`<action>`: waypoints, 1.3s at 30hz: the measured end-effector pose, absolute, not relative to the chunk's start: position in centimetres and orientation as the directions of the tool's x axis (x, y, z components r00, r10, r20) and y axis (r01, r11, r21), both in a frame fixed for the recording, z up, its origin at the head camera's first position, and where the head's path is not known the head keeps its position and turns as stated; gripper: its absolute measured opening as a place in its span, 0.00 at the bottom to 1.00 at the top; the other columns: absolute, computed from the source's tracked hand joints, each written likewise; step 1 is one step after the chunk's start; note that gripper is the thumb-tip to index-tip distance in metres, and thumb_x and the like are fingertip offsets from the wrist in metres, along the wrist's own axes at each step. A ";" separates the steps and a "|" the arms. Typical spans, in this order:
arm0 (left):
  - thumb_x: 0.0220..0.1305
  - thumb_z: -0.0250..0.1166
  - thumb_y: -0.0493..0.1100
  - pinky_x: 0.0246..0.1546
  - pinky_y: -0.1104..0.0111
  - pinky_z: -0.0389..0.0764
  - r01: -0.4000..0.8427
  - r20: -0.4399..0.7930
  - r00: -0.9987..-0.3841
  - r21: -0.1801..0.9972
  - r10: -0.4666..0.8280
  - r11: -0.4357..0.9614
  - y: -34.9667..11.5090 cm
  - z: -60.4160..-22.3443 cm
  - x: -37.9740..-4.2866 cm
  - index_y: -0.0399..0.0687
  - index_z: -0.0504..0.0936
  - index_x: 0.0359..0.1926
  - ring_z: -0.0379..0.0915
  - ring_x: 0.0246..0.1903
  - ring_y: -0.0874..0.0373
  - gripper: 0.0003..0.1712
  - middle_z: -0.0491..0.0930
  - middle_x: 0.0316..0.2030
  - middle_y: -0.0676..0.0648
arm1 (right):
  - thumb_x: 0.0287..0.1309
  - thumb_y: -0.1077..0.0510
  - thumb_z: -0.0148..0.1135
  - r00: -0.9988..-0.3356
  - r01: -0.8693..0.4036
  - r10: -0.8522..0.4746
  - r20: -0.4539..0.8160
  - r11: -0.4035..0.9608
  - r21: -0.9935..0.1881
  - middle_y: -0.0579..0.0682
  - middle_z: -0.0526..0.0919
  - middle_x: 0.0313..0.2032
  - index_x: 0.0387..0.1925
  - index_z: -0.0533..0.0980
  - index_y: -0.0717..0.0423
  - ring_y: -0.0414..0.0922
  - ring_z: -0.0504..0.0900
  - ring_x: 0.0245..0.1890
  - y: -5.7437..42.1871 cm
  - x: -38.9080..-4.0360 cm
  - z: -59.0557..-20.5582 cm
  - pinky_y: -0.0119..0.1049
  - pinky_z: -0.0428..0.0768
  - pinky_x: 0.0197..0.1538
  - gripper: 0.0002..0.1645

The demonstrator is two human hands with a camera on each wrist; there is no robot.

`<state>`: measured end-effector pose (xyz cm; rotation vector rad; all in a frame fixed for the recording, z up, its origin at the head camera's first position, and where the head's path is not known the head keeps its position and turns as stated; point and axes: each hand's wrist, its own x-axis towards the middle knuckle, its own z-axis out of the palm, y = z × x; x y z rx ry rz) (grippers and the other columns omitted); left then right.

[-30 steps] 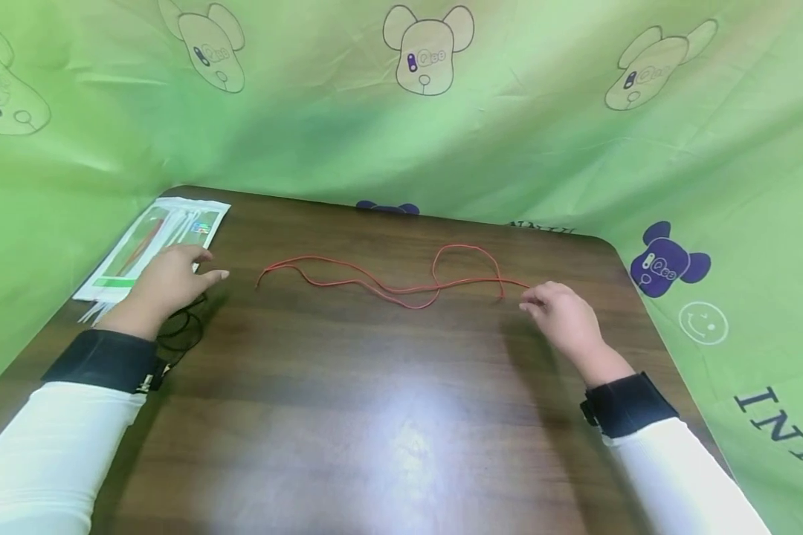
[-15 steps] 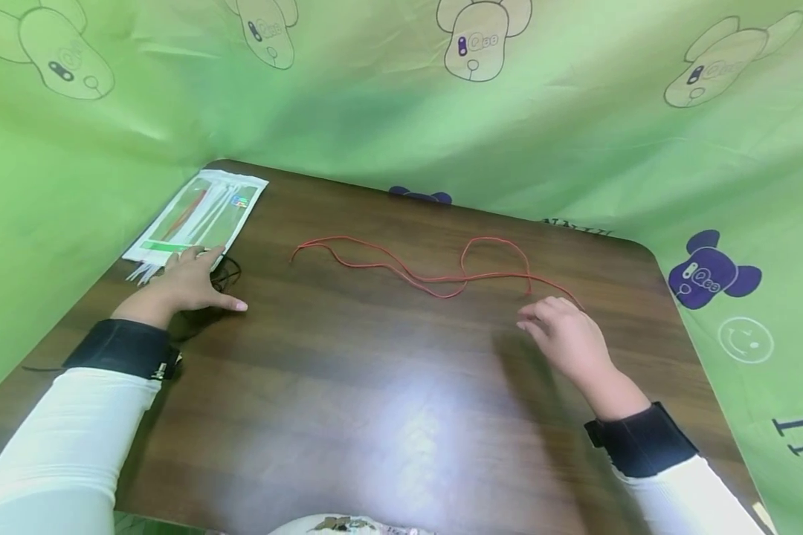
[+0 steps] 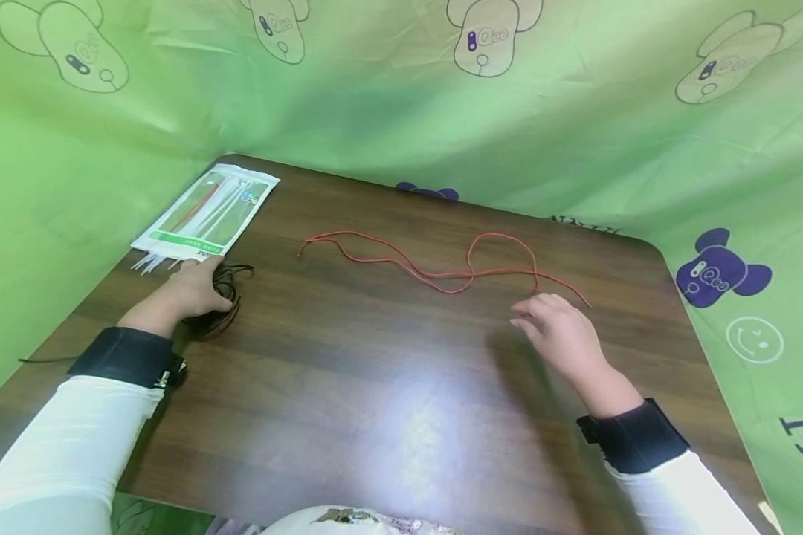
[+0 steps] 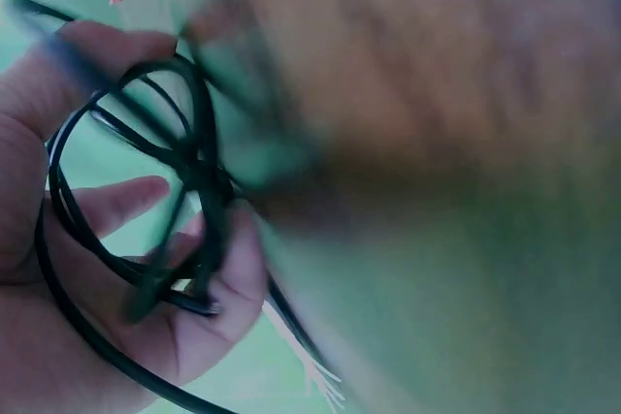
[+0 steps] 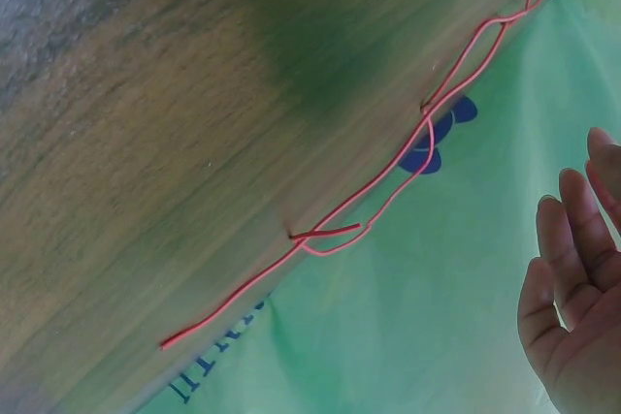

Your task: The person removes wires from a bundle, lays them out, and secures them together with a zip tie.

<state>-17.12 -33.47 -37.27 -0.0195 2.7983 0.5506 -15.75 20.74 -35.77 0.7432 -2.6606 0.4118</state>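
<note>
My left hand point(image 3: 186, 291) is at the left of the table with its fingers and thumb curled around a coiled black cable point(image 3: 227, 293). In the left wrist view, loops of the cable point(image 4: 199, 143) lie between thumb and fingers; part of that view is blurred. A thin red cord point(image 3: 508, 270) stretches across the middle of the table, bent into a loop near its right end. My right hand point(image 3: 558, 334) hovers just in front of that end, holding nothing. Its fingers look relaxed and extended in the right wrist view, apart from the cord point(image 5: 430, 121).
A flat packet point(image 3: 197, 239) with white ties poking from its near end lies at the table's back left corner. One cable end point(image 3: 47, 360) trails off left behind my wrist. Green printed curtains point(image 3: 375, 134) enclose the back and sides of the brown wooden table point(image 3: 348, 357).
My left hand has come down from beside the packet and gathered the black cable. My right hand has let go of the red cord's end and drawn slightly nearer. The head view has shifted.
</note>
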 end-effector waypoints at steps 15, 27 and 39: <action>0.49 0.62 0.38 0.27 0.55 0.72 0.063 -0.118 -0.987 0.321 0.106 0.945 -31.9 -36.7 -17.2 0.40 0.72 0.23 0.71 0.23 0.46 0.07 0.74 0.18 0.46 | 0.49 0.64 0.72 -0.815 -0.524 -0.422 0.397 0.830 -0.192 0.50 0.84 0.35 0.36 0.83 0.56 0.50 0.80 0.38 21.2 -15.2 -35.6 0.48 0.79 0.38 0.10; 0.73 0.48 0.37 0.32 0.52 0.71 0.069 -0.003 -0.997 0.449 0.079 0.891 -25.3 -33.3 -17.5 0.31 0.71 0.48 0.73 0.33 0.39 0.12 0.78 0.40 0.28 | 0.52 0.63 0.70 -0.736 -0.633 -0.522 0.431 0.757 -0.165 0.49 0.85 0.34 0.36 0.83 0.57 0.49 0.81 0.38 18.1 -15.6 -34.6 0.44 0.79 0.42 0.08; 0.75 0.48 0.43 0.36 0.49 0.73 0.028 0.016 -1.000 0.550 0.023 0.835 -18.7 -30.9 -17.9 0.34 0.66 0.54 0.72 0.37 0.40 0.16 0.77 0.45 0.31 | 0.55 0.64 0.68 -0.508 -0.831 -0.678 0.532 0.548 -0.094 0.48 0.85 0.39 0.42 0.84 0.55 0.47 0.82 0.42 10.4 -15.5 -33.3 0.40 0.80 0.45 0.12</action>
